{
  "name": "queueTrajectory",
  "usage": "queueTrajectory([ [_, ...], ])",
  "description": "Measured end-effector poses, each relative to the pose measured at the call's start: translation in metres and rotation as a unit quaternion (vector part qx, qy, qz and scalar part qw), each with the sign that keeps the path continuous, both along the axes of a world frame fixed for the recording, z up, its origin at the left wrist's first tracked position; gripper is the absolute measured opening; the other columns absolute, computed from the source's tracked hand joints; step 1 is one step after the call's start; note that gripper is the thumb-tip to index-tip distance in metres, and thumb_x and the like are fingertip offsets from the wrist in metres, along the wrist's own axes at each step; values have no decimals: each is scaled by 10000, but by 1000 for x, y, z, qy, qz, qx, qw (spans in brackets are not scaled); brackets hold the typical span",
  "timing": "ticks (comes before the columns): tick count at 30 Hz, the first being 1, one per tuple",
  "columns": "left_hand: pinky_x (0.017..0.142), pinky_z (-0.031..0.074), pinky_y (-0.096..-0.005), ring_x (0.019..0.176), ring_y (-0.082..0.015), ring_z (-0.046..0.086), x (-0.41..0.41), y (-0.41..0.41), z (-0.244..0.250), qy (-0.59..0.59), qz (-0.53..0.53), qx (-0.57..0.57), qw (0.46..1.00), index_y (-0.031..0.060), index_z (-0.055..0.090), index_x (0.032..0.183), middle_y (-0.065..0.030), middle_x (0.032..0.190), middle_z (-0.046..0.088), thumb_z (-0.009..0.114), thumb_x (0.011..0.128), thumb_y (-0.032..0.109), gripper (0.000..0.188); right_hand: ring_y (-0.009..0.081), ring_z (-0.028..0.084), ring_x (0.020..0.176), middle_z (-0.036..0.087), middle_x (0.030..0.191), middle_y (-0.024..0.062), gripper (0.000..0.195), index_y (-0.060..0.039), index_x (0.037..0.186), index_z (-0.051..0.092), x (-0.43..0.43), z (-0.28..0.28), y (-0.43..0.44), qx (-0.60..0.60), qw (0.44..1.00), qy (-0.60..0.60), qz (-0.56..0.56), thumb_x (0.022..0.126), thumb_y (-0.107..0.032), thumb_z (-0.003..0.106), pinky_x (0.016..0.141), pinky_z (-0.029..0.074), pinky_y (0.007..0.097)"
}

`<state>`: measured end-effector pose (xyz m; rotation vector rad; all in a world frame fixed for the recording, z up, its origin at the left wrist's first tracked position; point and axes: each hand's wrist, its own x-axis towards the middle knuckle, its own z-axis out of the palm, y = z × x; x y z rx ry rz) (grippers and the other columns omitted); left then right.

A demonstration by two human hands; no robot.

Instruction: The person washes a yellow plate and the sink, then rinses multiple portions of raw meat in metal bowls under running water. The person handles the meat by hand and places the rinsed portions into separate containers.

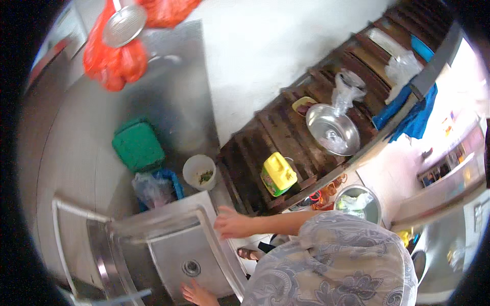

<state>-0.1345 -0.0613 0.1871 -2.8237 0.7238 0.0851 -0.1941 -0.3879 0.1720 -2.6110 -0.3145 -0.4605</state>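
A stainless steel sink with a round drain lies before me. My left hand reaches in at the bottom of the view, its fingers spread over the basin floor near the drain. Whether its fingertips touch the metal I cannot tell. Over the sink's outer rim, my right hand has its fingers apart and is slightly blurred. Neither hand holds anything that I can see. A patterned sleeve covers my right upper arm.
Beyond the sink stand a white bucket with scraps, a green lidded bin and a blue container with a plastic bag. Dark wooden slats hold a yellow jug and a steel basin. Red bags and a strainer hang above.
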Motion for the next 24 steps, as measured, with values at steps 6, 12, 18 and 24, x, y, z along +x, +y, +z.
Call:
queueTrajectory([
  [6,873,450,-471,1043,-383,548,3,-11,-39,334,268,-395,813,9,606,1168,-207,1175,589,543,911,292,387,308,554,947,624,1008,99,105,-107,787,670,-144,60,-205,13,862,53,-504,704,-159,633,847,418,454],
  [12,842,478,-441,1015,-308,583,-19,-113,56,241,299,-300,873,11,632,1135,-211,1125,613,575,890,338,412,445,356,1247,247,1441,202,854,-194,1381,316,-315,77,-318,1,696,242,-676,654,-213,764,1042,339,448],
  [18,630,509,-389,730,-259,626,2,-189,70,187,159,-379,892,28,633,1140,-150,917,679,559,914,273,342,293,593,870,601,935,122,254,-94,1009,601,-381,-26,-407,156,697,153,-683,816,-259,622,761,492,397],
  [24,683,517,-337,846,-219,647,14,-229,72,232,142,-415,868,23,614,1169,-126,1001,675,540,931,228,323,168,525,613,577,699,55,271,-44,980,586,-372,12,-468,425,591,-65,-683,918,-303,537,585,437,316],
])
